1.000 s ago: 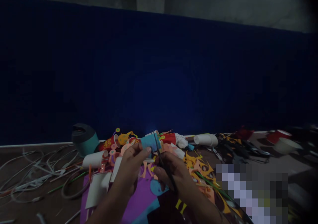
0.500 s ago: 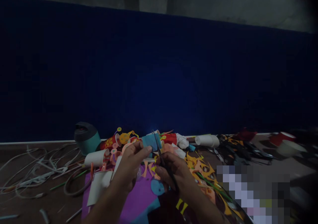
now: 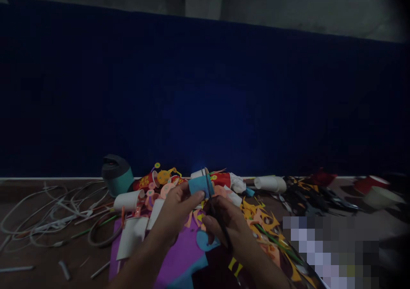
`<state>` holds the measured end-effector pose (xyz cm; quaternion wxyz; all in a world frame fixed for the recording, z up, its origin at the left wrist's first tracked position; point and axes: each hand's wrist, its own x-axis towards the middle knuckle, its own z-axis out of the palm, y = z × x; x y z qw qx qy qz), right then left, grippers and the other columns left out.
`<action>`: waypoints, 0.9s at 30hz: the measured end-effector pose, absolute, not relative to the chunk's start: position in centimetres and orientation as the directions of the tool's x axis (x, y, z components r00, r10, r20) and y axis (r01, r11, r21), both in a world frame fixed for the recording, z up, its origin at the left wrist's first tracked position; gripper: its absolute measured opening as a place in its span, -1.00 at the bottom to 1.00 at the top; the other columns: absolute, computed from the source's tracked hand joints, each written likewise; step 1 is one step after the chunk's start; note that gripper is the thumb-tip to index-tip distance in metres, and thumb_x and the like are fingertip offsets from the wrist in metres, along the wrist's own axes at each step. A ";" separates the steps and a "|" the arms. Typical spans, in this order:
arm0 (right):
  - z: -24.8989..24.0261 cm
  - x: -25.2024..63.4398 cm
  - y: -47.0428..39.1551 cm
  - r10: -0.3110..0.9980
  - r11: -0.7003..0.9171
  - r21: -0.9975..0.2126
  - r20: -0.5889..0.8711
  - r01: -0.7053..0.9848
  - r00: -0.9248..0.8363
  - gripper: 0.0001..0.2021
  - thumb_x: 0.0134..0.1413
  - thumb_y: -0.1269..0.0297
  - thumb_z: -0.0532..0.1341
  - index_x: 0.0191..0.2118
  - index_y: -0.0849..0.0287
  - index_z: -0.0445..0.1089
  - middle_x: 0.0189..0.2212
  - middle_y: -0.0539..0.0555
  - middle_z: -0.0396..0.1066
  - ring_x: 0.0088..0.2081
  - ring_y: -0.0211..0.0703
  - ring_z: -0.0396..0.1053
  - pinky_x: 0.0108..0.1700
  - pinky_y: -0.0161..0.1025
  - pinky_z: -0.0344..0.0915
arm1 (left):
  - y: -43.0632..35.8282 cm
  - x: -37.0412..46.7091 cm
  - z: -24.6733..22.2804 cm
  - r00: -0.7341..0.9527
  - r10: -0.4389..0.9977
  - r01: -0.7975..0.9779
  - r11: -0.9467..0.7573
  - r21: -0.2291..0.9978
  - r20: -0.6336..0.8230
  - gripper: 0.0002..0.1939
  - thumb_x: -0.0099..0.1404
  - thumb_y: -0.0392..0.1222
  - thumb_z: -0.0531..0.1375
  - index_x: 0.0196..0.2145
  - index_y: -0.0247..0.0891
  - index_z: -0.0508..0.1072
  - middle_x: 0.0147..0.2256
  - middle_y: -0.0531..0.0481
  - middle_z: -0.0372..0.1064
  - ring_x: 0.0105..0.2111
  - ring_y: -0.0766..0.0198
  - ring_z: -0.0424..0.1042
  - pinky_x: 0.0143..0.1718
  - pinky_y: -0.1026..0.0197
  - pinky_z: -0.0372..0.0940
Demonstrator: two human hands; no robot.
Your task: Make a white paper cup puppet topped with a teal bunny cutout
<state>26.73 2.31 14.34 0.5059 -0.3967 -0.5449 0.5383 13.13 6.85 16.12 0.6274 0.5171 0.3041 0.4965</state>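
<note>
Near the middle of the head view, my left hand [image 3: 177,208] pinches a small piece of blue paper [image 3: 197,186] between thumb and fingers. My right hand [image 3: 226,223] is closed around dark scissors [image 3: 221,225], whose blades point up and lie across the right part of the blue piece. Whether the blades are fully closed is hard to see. Below my hands lie a purple sheet [image 3: 179,259] and a round blue cutout [image 3: 205,240]. White paper cups [image 3: 132,235] rest just left of my left forearm.
Tangled white cables [image 3: 60,220] spread over the left side, with a teal and dark container [image 3: 118,178] behind. Orange paper scraps [image 3: 261,216] lie right of my hands. Red cups [image 3: 371,183] and white cups [image 3: 269,184] stand further right. A blue partition [image 3: 205,88] rises behind the table.
The view has shifted slightly, so everything appears a little further right. The scissor blades now lie further toward the right edge of the blue paper; both hands keep their grips.
</note>
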 end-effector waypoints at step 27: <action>14.1 27.4 2.3 0.980 0.036 -0.998 0.044 -0.044 -0.195 -0.66 -0.12 0.08 0.35 -0.38 0.19 0.26 -0.68 -0.19 0.16 -0.72 -0.45 0.09 -0.70 -0.47 0.06 | 7.7 11.4 15.9 0.445 0.889 -0.151 -0.046 0.987 0.109 -0.75 0.11 -0.22 0.28 -0.20 -0.21 0.53 -0.31 -0.01 0.53 -0.26 0.18 0.46 -0.14 0.20 0.25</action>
